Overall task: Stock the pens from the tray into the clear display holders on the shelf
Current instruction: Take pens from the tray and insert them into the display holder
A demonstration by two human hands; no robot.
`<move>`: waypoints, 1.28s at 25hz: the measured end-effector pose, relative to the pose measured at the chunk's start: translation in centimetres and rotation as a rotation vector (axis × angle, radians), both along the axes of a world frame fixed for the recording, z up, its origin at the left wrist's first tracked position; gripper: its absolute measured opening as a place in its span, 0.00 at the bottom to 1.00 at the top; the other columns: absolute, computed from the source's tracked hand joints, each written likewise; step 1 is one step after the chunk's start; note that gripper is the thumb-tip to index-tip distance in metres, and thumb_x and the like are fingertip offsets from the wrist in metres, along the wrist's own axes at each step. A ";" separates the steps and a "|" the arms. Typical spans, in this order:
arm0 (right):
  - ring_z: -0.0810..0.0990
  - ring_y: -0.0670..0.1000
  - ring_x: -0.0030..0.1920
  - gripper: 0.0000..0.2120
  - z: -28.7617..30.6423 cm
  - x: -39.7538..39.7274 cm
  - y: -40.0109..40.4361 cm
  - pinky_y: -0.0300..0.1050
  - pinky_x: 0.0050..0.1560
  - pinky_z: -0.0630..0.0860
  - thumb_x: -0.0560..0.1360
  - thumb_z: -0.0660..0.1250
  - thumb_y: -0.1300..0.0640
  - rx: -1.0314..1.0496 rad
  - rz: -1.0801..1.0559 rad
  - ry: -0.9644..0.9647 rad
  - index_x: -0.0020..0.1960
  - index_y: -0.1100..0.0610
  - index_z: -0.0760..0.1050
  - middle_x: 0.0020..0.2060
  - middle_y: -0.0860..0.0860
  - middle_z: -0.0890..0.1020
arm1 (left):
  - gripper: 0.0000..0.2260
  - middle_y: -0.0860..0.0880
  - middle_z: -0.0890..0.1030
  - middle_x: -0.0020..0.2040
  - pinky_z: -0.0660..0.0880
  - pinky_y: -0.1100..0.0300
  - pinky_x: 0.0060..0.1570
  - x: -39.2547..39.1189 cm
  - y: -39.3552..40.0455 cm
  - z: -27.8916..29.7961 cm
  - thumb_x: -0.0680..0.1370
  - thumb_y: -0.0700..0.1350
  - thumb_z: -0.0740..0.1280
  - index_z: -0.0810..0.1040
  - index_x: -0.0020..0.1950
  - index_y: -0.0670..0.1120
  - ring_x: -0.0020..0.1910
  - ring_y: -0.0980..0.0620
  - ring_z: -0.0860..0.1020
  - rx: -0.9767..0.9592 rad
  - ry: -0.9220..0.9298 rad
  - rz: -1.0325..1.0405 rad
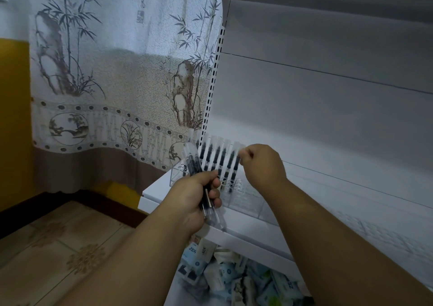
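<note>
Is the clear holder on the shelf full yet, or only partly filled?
Partly filled. The clear holder has a row of pens standing at its left end; the slots to their right show no pens.

A white shelf point(246, 233) juts out from a white back panel point(328, 109), its near corner pointing toward seven o'clock. A clear holder point(234, 188), divided into small compartments, sits directly on the shelf board at its left end, running along the board toward four o'clock. A row of black pens with pale caps point(219, 160) stands upright in the holder's leftmost compartments, caps pointing to twelve o'clock. The compartments farther toward three o'clock look bare of pens. Below the shelf, at six o'clock, a lower level holds a loose heap of small white and blue packets point(229, 275). Patterned floor tiles point(58, 247) lie at eight o'clock.
</note>
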State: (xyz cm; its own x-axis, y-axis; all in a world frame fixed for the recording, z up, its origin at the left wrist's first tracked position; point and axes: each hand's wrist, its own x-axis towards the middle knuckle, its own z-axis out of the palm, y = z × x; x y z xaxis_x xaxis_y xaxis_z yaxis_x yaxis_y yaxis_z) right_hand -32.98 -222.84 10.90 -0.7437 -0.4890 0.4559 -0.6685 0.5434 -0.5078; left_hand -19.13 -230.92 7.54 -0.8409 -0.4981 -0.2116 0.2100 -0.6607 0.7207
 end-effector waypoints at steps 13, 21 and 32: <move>0.71 0.45 0.28 0.08 0.9 6.8 3.2 0.40 0.32 0.71 0.78 0.67 0.50 0.165 0.442 -0.490 0.46 0.53 0.80 0.39 0.49 0.84 | 0.06 0.49 0.74 0.28 0.74 0.64 0.25 -0.7 -1.3 0.8 0.79 0.39 0.64 0.74 0.42 0.42 0.21 0.56 0.73 0.223 0.136 0.417; 0.74 0.46 0.41 0.08 0.4 7.7 3.3 0.44 0.41 0.71 0.81 0.60 0.49 0.330 0.359 0.058 0.48 0.50 0.75 0.42 0.46 0.78 | 0.14 0.45 0.81 0.37 0.79 0.60 0.29 -1.6 -0.7 0.0 0.81 0.46 0.65 0.74 0.60 0.37 0.29 0.52 0.82 0.223 0.164 0.399; 0.66 0.48 0.26 0.04 2.2 2.8 6.1 0.39 0.26 0.62 0.77 0.65 0.65 -0.655 0.190 -0.596 0.47 0.60 0.79 0.34 0.53 0.81 | 0.07 0.50 0.79 0.29 0.69 0.66 0.21 -1.2 -0.6 -0.4 0.79 0.44 0.68 0.76 0.53 0.41 0.20 0.57 0.70 0.107 0.060 0.364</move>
